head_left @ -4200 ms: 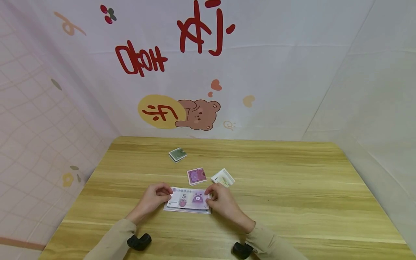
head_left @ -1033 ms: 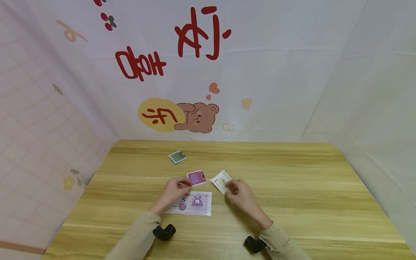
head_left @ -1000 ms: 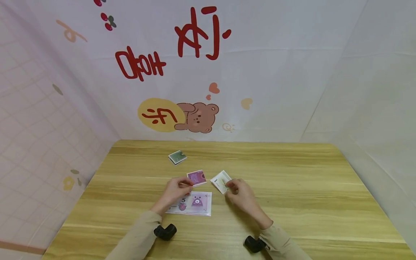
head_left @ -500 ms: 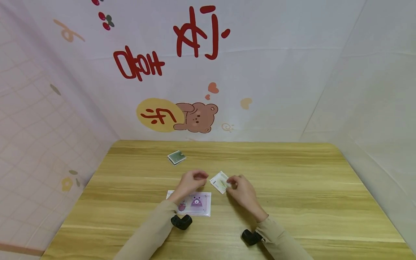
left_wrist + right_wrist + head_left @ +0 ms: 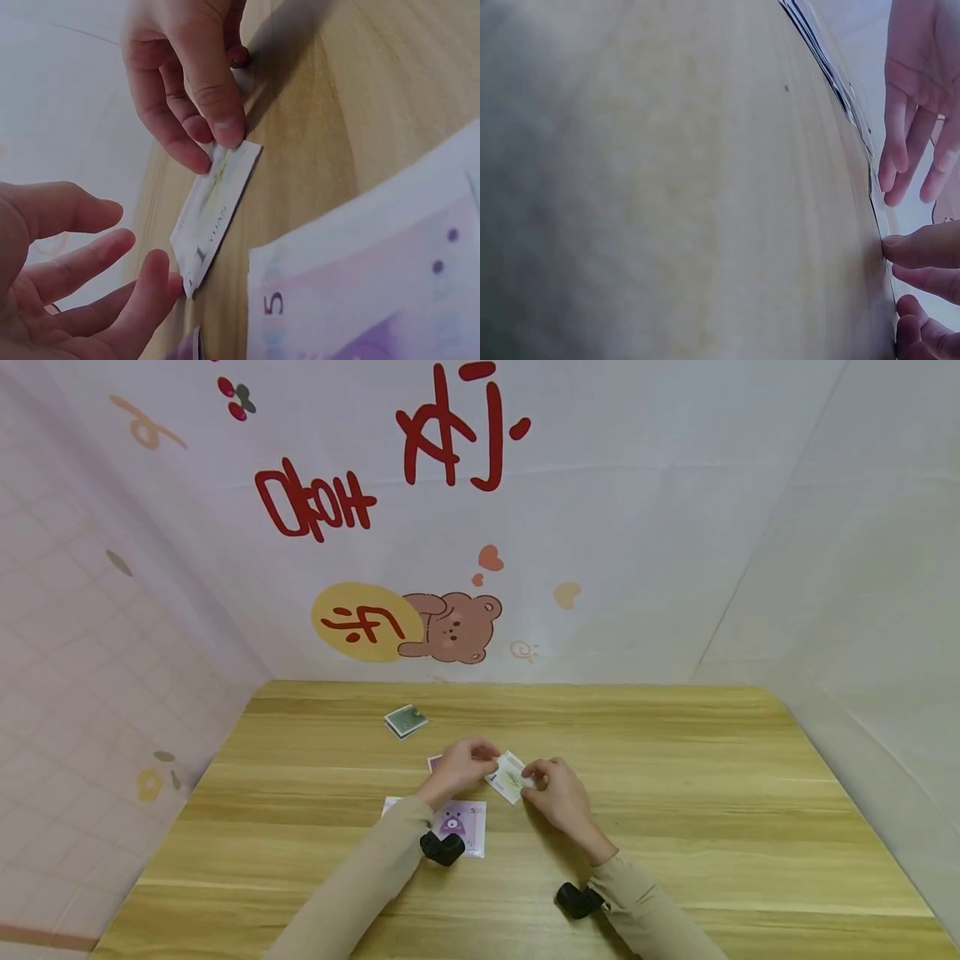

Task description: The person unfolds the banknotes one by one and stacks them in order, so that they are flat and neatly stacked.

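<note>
A small folded banknote marked 1 YUAN (image 5: 507, 779), white with pale green print, lies at mid-table. My right hand (image 5: 558, 793) pinches its right edge between thumb and fingertips. On the note's far left side my left hand (image 5: 459, 767) hovers with fingers loosely spread, fingertips right at the note's edge in the left wrist view. Under my left forearm lies a flat stack of purple 5 notes (image 5: 471, 828), partly covered by the sleeve. A folded purple note (image 5: 432, 763) peeks out behind my left hand, mostly hidden.
A folded green note (image 5: 406, 721) lies farther back on the wooden table (image 5: 675, 810). A white cloth with a printed bear (image 5: 457, 627) hangs behind the table. Black wrist cameras (image 5: 442, 849) sit on both forearms.
My left hand has gone from the stack of 5 notes, past the folded purple note, rightward to the folded 1-yuan note. My right hand has moved from the stack to that same note.
</note>
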Action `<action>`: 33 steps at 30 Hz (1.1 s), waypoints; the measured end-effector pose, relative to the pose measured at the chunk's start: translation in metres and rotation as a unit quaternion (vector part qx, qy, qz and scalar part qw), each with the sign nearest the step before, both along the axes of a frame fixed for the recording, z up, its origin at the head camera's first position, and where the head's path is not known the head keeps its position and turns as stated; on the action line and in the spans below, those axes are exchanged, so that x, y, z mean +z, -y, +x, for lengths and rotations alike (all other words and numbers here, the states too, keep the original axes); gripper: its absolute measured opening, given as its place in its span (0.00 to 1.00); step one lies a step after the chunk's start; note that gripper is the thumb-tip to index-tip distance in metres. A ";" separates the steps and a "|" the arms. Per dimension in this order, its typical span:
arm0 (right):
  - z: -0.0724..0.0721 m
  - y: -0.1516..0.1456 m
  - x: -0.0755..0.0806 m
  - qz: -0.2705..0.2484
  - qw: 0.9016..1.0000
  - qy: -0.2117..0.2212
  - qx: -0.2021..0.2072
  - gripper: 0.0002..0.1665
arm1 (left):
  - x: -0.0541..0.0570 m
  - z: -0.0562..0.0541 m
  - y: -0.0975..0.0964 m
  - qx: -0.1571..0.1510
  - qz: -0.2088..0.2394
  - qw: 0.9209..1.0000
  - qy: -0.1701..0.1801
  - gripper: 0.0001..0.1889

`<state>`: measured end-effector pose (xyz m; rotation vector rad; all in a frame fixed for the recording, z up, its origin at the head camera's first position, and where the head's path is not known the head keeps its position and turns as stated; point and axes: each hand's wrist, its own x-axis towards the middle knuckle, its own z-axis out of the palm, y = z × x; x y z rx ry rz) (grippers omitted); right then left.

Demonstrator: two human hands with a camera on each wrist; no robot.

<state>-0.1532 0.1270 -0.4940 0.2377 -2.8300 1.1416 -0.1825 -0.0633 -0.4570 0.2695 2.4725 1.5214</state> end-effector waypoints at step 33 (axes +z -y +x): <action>0.012 0.001 0.005 -0.142 0.990 -0.003 0.021 0.09 | -0.010 0.008 -0.008 0.011 0.188 0.980 0.060 0.13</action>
